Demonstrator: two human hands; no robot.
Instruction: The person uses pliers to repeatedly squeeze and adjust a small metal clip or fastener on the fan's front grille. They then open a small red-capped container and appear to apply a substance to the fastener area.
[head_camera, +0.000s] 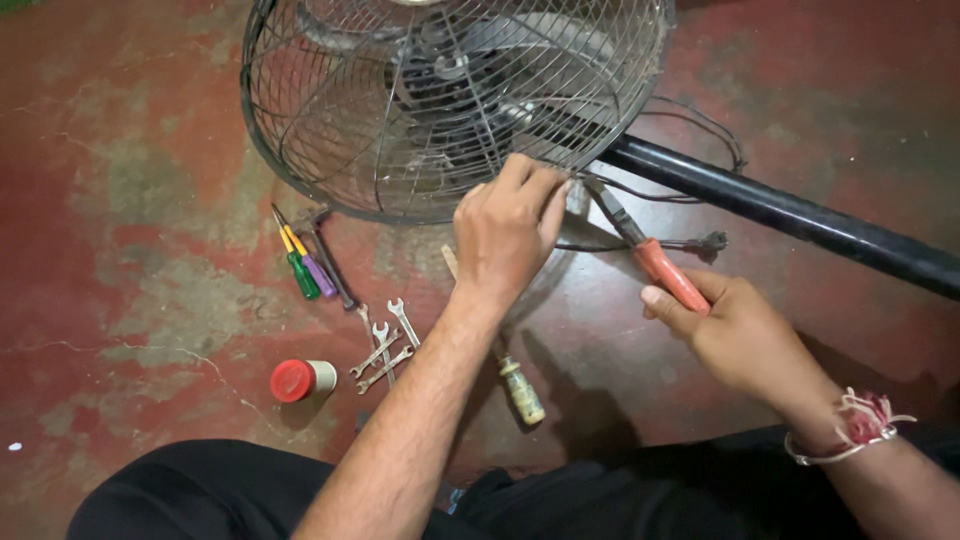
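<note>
Fan cage (400, 110): wire, lying on red floor (130, 200). Left hand (508, 228): fingers curled onto cage's lower rim. Right hand (740, 335): clenched around red-handled pliers (650, 255), tip at rim beside left hand. Black pole (800, 215): right of cage. Screwdrivers (300, 262), spanners (385, 345), red-capped container (300, 380): loose on floor, left.

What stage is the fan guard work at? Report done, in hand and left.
Done: tools are laid out on the floor, screwdrivers, spanners and a red-capped container.
In hand: left hand grips the wire guard at its rim; right hand holds red-handled pliers, tip at the rim.
Left: the guard is still on, blades enclosed.
</note>
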